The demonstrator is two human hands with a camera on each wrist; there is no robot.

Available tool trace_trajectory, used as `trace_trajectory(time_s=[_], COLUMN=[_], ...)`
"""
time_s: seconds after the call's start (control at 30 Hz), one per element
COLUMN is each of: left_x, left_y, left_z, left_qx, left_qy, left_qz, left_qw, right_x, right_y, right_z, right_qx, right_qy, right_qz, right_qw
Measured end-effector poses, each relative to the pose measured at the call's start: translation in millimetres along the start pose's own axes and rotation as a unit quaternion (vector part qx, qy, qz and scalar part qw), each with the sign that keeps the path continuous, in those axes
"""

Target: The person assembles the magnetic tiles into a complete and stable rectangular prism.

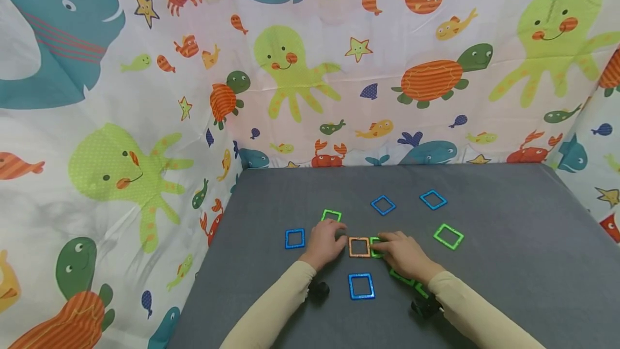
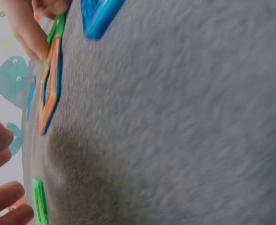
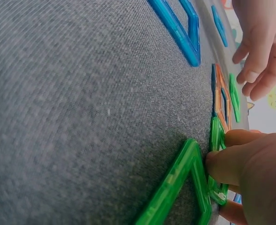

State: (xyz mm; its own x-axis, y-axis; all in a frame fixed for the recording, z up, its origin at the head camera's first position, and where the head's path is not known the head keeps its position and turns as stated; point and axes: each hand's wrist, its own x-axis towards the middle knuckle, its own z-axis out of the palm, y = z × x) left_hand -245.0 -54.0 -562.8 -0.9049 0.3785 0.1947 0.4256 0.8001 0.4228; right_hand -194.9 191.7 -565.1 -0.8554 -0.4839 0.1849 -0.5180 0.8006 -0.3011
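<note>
My right hand (image 1: 404, 255) pinches a green square frame tile (image 3: 215, 140) between thumb and fingers. That tile lies against the right side of an orange square tile (image 1: 351, 247), and a blue edge shows beneath the orange one in both wrist views. My left hand (image 1: 325, 242) hovers to the left of the orange tile, fingers loosely bent and holding nothing. Just beyond it is another green tile (image 1: 331, 210), partly hidden by the hand. Nearer me sits a blue square tile (image 1: 362, 297). Green tile edges (image 1: 401, 277) show under my right wrist, partly covered.
A blue tile (image 1: 287, 239) lies to the left of my left hand. Farther back are two blue tiles, one in the middle (image 1: 378, 209) and one farther right (image 1: 441, 204). A green tile (image 1: 444, 242) lies right. The grey table (image 1: 523, 263) meets a patterned curtain (image 1: 300, 139).
</note>
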Motion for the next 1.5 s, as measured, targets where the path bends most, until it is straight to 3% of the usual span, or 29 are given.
trace_trajectory(time_s=[0.2,0.33,0.5,0.6,0.97,1.5], left_x=[15.7,30.5,47.4,53.5,57.8,59.1], left_y=[0.6,1.9,0.6,-0.2,-0.2,0.2], left_z=[-3.4,-5.0,-5.3,-5.5,-7.3,-5.4], left_qx=[0.038,0.051,0.074,0.084,0.108,0.110], left_qy=[0.015,-0.018,-0.069,-0.089,-0.127,-0.124], left_qz=[-0.045,-0.085,-0.141,-0.159,-0.173,-0.166], left_qw=[0.9982,0.9950,0.9848,0.9796,0.9707,0.9721], right_x=[0.0,-1.3,-2.2,-2.5,-1.6,-0.7], right_y=[0.0,-0.1,-1.1,-1.3,0.2,-0.6], right_z=[-0.6,-1.1,-1.9,-2.1,-1.6,-2.4], right_qx=[0.006,0.005,0.006,0.006,0.004,0.006], right_qy=[0.000,0.003,0.005,0.004,0.004,0.004], right_qz=[0.001,0.001,-0.002,-0.003,0.000,-0.002], right_qw=[1.0000,1.0000,1.0000,1.0000,1.0000,1.0000])
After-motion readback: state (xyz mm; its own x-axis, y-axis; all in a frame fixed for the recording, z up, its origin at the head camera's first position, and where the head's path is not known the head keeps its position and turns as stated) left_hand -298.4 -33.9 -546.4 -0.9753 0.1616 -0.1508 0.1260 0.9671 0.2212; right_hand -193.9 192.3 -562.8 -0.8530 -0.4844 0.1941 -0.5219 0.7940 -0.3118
